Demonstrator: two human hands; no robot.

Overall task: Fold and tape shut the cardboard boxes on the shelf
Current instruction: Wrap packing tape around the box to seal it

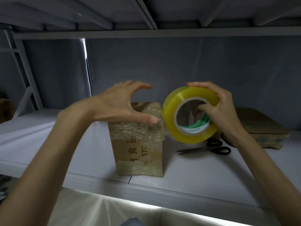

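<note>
We could not see the top face of the small tape-wrapped cardboard box (pixel 138 144) behind the blurred left hand (pixel 120 103). The yellow tape roll (pixel 190 115) hid part of the black-handled scissors (pixel 210 148).

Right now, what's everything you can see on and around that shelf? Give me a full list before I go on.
box: 1, brown, wrapped in clear tape, upright at the middle of the shelf
tape roll: 1, yellowish clear with a green-and-white core, held up right of the box's top
scissors: 1, black handles, lying on the shelf right of the box
flat cardboard: a stack, count unclear, brown, at the right end of the shelf
shelf: 1, pale grey, with another shelf above
left hand: fingers spread over the box top, thumb at its front edge
right hand: grips the tape roll, thumb through its core
</note>
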